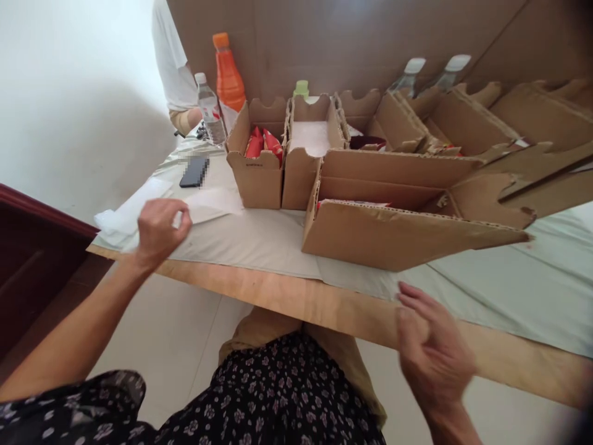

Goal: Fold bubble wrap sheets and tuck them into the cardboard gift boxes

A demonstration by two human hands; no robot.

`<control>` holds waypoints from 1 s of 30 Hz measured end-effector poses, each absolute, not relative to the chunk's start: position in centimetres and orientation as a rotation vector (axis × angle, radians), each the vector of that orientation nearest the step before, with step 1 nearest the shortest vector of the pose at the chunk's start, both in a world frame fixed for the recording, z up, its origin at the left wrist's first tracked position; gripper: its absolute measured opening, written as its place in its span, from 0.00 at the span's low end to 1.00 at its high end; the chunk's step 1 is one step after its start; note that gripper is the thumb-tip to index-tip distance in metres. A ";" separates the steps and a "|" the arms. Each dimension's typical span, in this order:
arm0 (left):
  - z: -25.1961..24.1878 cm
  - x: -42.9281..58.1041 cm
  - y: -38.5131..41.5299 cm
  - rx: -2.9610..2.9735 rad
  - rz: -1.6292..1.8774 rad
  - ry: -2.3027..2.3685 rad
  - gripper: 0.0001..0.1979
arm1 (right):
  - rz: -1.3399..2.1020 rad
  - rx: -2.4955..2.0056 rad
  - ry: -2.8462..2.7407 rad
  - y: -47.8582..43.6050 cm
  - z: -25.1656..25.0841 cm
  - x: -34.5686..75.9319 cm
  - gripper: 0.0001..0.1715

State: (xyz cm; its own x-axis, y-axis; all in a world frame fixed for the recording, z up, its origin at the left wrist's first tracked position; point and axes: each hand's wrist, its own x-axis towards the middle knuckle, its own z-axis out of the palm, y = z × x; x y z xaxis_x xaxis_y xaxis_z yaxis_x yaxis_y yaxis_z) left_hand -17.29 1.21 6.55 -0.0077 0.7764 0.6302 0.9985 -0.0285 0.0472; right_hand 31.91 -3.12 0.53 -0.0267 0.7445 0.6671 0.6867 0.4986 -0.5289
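My left hand (162, 228) hovers over the left end of the table, fingers curled and thumb meeting the index finger in a loop. Whether something thin is pinched there is hidden. Behind it lie a crumpled clear plastic bag (132, 207) and a white sheet (210, 205). At the table's front edge, my right hand (438, 352) is open and holds nothing, thumb and fingers apart. The nearest thing to it is a long cardboard box (370, 235) standing crosswise, with red-and-white packaging (354, 203) partly visible inside.
Open cardboard bins line the back; one holds red packets (264, 143), another a white stack (309, 137). An orange bottle (229, 77) and a clear bottle (210, 111) stand behind at left. A dark phone (193, 172) lies nearby. Another person (176, 68) is at the far left.
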 end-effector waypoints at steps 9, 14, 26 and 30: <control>1.4 1.1 -6.7 -2.501 -1.002 -1.075 0.07 | -0.073 -1.059 -2.236 -4.5 0.0 23.3 0.37; -0.7 2.4 -7.6 -2.648 -0.886 -0.941 0.08 | -0.250 -1.159 -2.076 -5.7 0.4 27.1 0.40; 0.3 3.1 -6.9 -2.818 -0.882 -1.150 0.17 | -0.338 -1.079 -2.414 -4.6 0.7 33.6 0.25; 1.6 2.5 -3.8 -2.641 -1.086 -1.691 0.26 | -0.415 -1.337 -2.488 -4.7 0.8 39.5 0.35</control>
State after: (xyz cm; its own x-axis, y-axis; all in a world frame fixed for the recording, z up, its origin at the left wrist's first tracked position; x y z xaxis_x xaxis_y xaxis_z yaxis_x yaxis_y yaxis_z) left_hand 2.52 -3.77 1.58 0.2721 0.8624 0.4269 0.7472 -0.4689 0.4710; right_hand 39.49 -4.74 0.81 -0.5294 0.7585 0.3800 0.8408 0.5287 0.1160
